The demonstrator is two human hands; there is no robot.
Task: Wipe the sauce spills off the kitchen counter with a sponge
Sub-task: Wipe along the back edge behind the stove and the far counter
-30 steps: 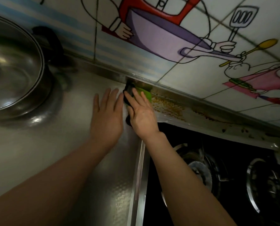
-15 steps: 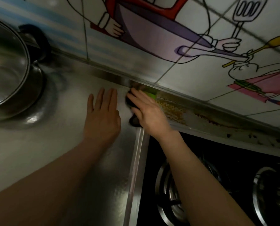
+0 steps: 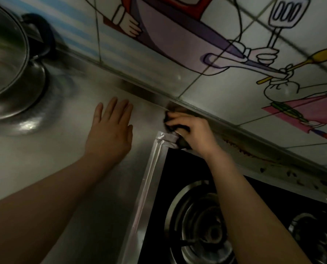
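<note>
My right hand (image 3: 194,131) is curled around a dark sponge (image 3: 175,127), pressing it onto the steel counter (image 3: 44,159) at the back corner of the hob, right against the wall's metal ledge. Most of the sponge is hidden under my fingers. Reddish-brown sauce spills (image 3: 240,148) streak the narrow strip behind the hob, to the right of that hand, with darker specks further right. My left hand (image 3: 111,134) lies flat on the counter, fingers spread, a short way left of the sponge and holding nothing.
A large steel pot (image 3: 10,73) with a black handle stands at the far left on the counter. The black gas hob (image 3: 197,225) with its burners fills the lower right, edged by a foil strip (image 3: 149,180). A tiled wall with cartoon pictures (image 3: 197,44) rises behind.
My right hand has closed tighter over the sponge, so its green side no longer shows, and it sits at the hob's back corner. The left hand stays flat on the counter.
</note>
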